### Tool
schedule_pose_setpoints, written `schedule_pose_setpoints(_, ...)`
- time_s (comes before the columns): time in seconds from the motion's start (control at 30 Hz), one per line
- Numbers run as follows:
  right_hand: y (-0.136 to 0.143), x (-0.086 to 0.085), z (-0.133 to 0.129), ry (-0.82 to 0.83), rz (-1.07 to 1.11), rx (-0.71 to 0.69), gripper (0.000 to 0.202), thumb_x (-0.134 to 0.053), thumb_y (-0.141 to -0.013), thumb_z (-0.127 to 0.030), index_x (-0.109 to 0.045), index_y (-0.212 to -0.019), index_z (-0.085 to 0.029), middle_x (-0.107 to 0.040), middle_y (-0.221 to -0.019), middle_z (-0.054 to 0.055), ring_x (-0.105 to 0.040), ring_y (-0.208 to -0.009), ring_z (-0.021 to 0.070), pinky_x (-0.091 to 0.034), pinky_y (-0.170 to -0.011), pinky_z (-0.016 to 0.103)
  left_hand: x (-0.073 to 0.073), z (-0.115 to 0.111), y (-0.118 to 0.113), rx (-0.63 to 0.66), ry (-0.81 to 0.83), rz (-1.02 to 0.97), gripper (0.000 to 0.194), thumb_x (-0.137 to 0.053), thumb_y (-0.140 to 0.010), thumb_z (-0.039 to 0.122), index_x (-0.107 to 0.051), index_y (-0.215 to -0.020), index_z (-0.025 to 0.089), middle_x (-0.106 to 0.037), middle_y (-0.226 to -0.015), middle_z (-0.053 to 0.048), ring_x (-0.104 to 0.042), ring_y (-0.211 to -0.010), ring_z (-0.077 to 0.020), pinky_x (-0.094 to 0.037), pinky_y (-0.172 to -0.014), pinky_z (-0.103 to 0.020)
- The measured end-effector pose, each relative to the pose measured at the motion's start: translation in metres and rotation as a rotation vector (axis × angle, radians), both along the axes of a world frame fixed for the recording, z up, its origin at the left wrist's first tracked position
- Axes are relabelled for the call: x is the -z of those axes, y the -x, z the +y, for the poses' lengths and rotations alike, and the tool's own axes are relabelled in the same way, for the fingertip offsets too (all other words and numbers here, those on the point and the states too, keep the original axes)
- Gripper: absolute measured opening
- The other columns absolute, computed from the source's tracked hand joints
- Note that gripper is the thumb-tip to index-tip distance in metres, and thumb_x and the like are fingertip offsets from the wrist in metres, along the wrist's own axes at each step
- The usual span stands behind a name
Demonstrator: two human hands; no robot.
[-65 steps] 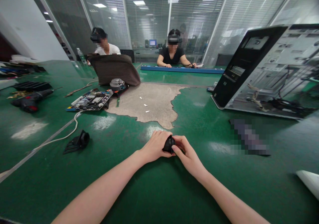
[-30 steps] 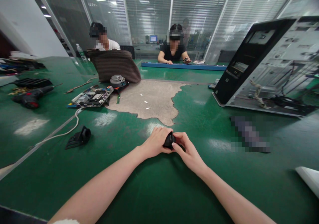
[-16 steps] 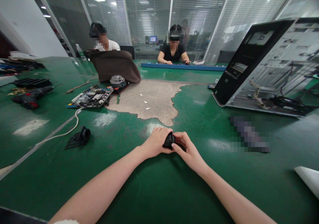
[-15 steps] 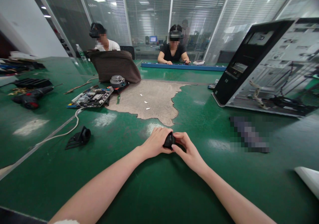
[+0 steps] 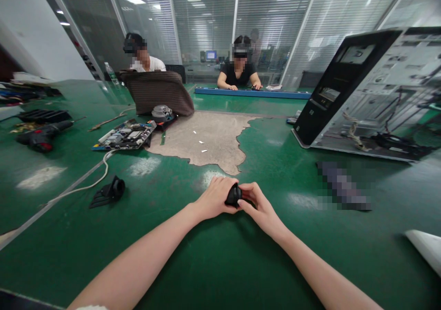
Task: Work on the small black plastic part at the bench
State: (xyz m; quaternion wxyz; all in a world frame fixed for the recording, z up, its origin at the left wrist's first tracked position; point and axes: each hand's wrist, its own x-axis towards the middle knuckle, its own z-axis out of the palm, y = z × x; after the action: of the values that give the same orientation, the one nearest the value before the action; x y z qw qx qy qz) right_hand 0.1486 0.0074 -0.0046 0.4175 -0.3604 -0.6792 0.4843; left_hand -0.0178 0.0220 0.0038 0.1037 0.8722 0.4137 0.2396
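Between my two hands is a small black rounded part (image 5: 233, 195), just above the green table (image 5: 206, 264); what kind of part it is I cannot make out. My left hand (image 5: 215, 194) wraps around its left side, with the back of the hand turned up. On the other side, my right hand (image 5: 260, 206) pinches the part's right edge between thumb and fingers. To the left of my hands lies a black plastic bracket with a round ring (image 5: 109, 192).
A circuit board (image 5: 126, 135) and a power drill (image 5: 43, 135) lie left. Bare brown surface (image 5: 213, 140) shows beyond my hands. At right stand an open computer case (image 5: 347, 94) and a blurred-out dark object (image 5: 344, 186). Two people sit across the table, near a brown-covered thing (image 5: 158, 92).
The black part has turned slightly between my fingers, showing a rounder side. Both hands keep nearly the same place and grip.
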Motion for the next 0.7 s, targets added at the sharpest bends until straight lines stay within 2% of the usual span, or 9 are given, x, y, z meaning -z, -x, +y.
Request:
schedule_pose_setpoints(0.17,0.0011,0.0017,0.0012,0.003,0.029,0.029,0.014,-0.049,-0.08,-0.027,-0.046,-0.093,-0.023,-0.051,-0.091,0.001,-0.055,-0.088,0.0144,-0.045,-0.085,0.032,0.0,-0.001,-0.0006,-0.01,-0.004,-0.004,0.054,-0.062,-0.063,0.037,-0.036,-0.106,0.019,-0.052,-0.1,-0.005,-0.047,-0.089,-0.0219,-0.032,-0.078,-0.034)
schedule_pose_setpoints(0.37,0.001,0.0002,0.0024,0.047,-0.004,0.018,0.022,-0.048,-0.081,-0.027,-0.043,-0.102,-0.022,-0.053,-0.099,0.004,-0.054,-0.094,0.0169,-0.044,-0.087,0.035,-0.0012,-0.0013,-0.0006,-0.006,-0.005,0.002,0.053,-0.062,-0.063,0.037,-0.036,-0.107,0.019,-0.051,-0.101,-0.005,-0.047,-0.09,-0.0223,-0.032,-0.078,-0.034)
schedule_pose_setpoints(0.53,-0.0021,-0.0022,0.002,0.05,0.019,-0.043,0.023,-0.054,-0.077,-0.024,-0.045,-0.097,-0.022,-0.053,-0.096,0.002,-0.054,-0.095,0.0169,-0.041,-0.089,0.035,-0.0029,-0.0013,-0.0006,0.0,0.008,0.002,0.055,-0.064,-0.06,0.033,-0.037,-0.106,0.019,-0.052,-0.098,-0.004,-0.047,-0.088,-0.0219,-0.032,-0.078,-0.034)
schedule_pose_setpoints(0.7,-0.0012,0.001,0.004,0.051,0.052,0.002,0.017,-0.051,-0.079,-0.03,-0.047,-0.093,-0.022,-0.053,-0.089,0.001,-0.055,-0.088,0.0154,-0.044,-0.084,0.033,-0.0016,-0.0008,-0.0005,-0.003,-0.001,0.004,0.055,-0.064,-0.061,0.037,-0.037,-0.106,0.019,-0.052,-0.099,-0.005,-0.047,-0.088,-0.0221,-0.032,-0.077,-0.034)
